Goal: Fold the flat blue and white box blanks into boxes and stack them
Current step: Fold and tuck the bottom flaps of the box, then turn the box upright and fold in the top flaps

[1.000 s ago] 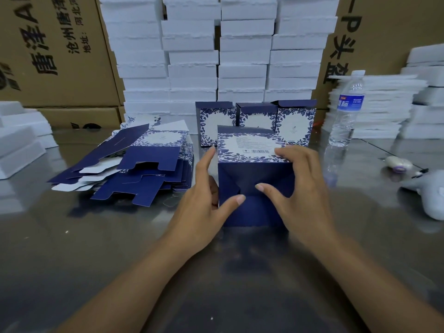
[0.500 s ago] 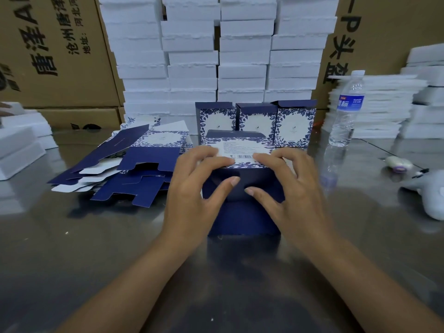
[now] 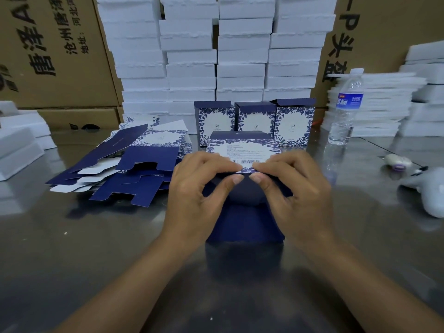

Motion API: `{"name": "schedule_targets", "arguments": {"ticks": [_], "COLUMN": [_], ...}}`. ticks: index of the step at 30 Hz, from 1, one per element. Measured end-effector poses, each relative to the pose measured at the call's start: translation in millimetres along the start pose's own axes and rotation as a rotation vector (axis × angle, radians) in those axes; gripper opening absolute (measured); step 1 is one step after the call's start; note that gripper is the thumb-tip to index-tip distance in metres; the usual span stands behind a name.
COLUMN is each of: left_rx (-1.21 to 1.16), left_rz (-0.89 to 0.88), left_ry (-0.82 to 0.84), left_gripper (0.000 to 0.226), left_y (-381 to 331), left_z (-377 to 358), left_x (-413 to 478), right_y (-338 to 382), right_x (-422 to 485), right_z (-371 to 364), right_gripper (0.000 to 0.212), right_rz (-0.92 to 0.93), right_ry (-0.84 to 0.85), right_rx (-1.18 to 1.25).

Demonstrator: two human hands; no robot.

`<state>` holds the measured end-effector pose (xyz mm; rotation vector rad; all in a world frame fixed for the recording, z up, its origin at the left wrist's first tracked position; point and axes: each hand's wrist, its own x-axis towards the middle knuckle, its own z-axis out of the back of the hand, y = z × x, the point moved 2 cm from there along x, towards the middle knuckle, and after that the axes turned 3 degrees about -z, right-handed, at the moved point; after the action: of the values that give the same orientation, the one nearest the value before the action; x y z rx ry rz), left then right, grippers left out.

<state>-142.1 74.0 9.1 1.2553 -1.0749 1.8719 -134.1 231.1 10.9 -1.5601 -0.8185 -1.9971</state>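
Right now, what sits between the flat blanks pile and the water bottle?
Head view: three folded boxes standing in a row and, nearer the camera, the half-folded box.

Left forearm (image 3: 134,282) enters from 7 o'clock and right forearm (image 3: 355,280) from 5 o'clock, both bare and angled inward toward 12 o'clock. Left hand (image 3: 199,195) and right hand (image 3: 298,195) lie side by side, backs up, with fingers curled over the far top edge of a half-folded box (image 3: 245,224). The thumbs (image 3: 229,186) slant inward on its near face, their tips close together but apart.
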Motion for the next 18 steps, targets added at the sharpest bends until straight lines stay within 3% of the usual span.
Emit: {"name": "schedule_targets", "arguments": {"ticks": [18], "left_rx": [-0.006], "left_rz": [-0.019], "left_ry": [-0.022], "left_gripper": [0.003], "left_y": [-4.9], "left_z": [-1.9], "left_x": [-4.2], "right_y": [0.9], "right_x": [1.1], "right_z": [1.4], "right_gripper": [0.023], "right_rz": [0.099], "right_ry": [-0.01], "right_rx": [-0.052]}}
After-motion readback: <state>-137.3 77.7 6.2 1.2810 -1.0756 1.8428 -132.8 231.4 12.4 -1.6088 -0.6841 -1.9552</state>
